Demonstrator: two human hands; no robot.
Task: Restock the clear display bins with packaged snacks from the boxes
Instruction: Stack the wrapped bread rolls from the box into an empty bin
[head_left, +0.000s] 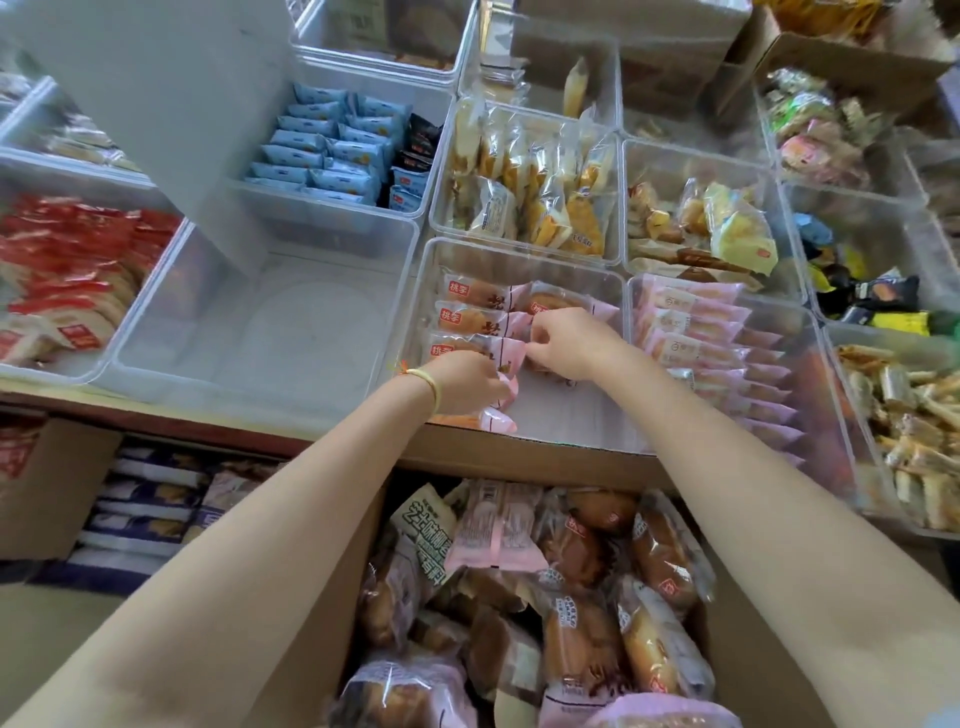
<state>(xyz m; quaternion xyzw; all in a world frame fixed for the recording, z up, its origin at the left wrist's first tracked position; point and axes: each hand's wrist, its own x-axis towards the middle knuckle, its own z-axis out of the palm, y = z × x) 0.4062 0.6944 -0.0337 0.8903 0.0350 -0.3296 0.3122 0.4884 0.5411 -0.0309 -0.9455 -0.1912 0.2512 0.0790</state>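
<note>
The pink-ended bread packs (475, 322) lie in a clear bin (519, 254) at the near edge of the counter, stacked in a row against the bin's left wall with a second row started beside it; the bin's near right part shows bare floor. The left hand (467, 382) has its fingers curled round the pink end of a pack (498, 410) at the bin's near edge, and the right hand (563, 343) pinches the crimped end of another pack in the second row. Directly below the counter edge stands the open cardboard box (550, 597), heaped with the same packs in loose disorder. The likeliest slip, as I judge it, is the near pack: it sits tilted right at the bin's front lip, held only by its thin film end, so a loosened grip could tip it out over the edge and back into the box. Tugging the crimped ends could also drag the neighbouring packs askew, since the rows touch and the film is slick. To the left is an empty clear bin (260, 332), to the right a bin of pink packets (717, 353) packed tight; a stray elbow could nudge either
</note>
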